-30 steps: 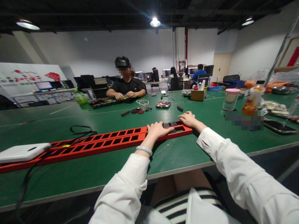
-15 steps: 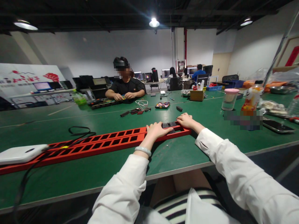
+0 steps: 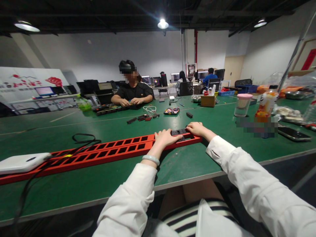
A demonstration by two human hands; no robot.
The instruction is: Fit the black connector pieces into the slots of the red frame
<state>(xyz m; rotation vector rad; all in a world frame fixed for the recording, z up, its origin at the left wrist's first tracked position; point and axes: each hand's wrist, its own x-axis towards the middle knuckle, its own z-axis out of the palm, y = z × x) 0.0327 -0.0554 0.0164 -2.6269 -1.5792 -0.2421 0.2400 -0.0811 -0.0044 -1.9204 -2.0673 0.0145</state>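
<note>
A long red frame (image 3: 128,153) with rows of square openings lies on the green table. My left hand (image 3: 165,138) is wrapped over the frame near its right end, thumb on the dark pieces. Black blocks (image 3: 178,132) sit in the openings between my two hands. My right hand (image 3: 196,128) is closed around the frame's right end, its fingertips at the rightmost block. What lies under the fingers is hidden.
A white device (image 3: 23,163) with black cables (image 3: 86,141) rests on the frame's left end. Beyond are dark loose pieces (image 3: 142,118), a black block (image 3: 189,115) and a patterned box (image 3: 171,111). A lidded cup (image 3: 242,105), bottle (image 3: 267,103) and phone (image 3: 293,132) stand right. A person sits opposite.
My right hand has shifted very slightly at the frame's right end. My left hand and the frame stay put.
</note>
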